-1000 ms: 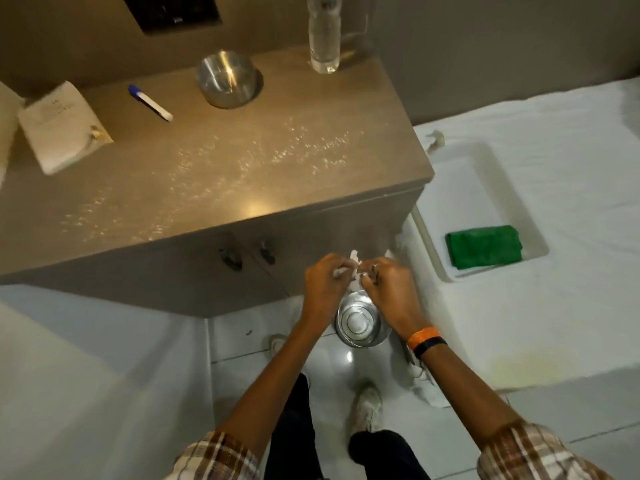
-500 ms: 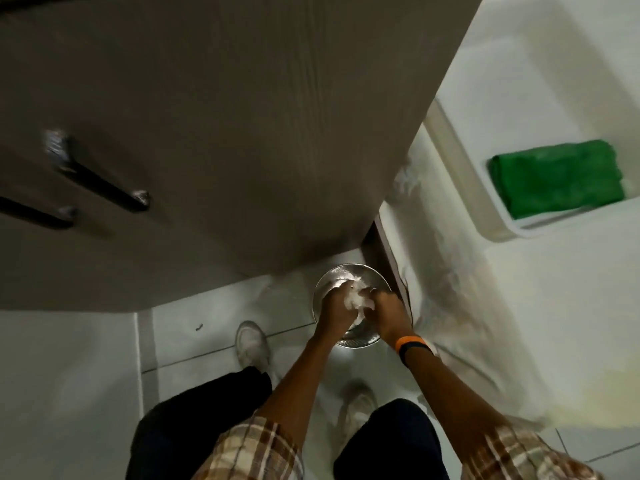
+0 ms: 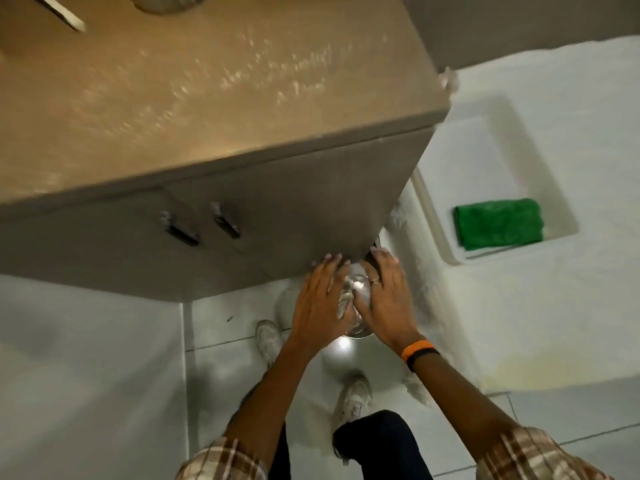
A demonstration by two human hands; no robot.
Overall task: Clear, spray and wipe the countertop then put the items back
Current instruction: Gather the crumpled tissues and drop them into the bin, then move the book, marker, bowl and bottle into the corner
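Note:
The brown countertop [image 3: 214,98] carries a sheen of spray droplets. Low in front of the cabinet's right corner, a steel bowl [image 3: 358,285] sits near the floor. My left hand [image 3: 322,299] and my right hand [image 3: 388,299] hover flat over it, fingers stretched out, one on each side. A crumpled white tissue [image 3: 344,303] shows between the palms, inside the bowl; whether a finger still touches it is hidden. My right wrist wears an orange and black band.
A pen [image 3: 60,15] and a second steel bowl [image 3: 166,1] lie at the countertop's far edge. To the right, a folded green cloth [image 3: 498,223] rests in a white tray [image 3: 450,258] on a white-covered surface. Cabinet handles [image 3: 204,226] face me; my shoes stand on floor tiles.
My hands went from pinching the tissue above the bowl, to pressing it into the bowl, to lying flat with fingers spread. The view has lifted back toward the countertop.

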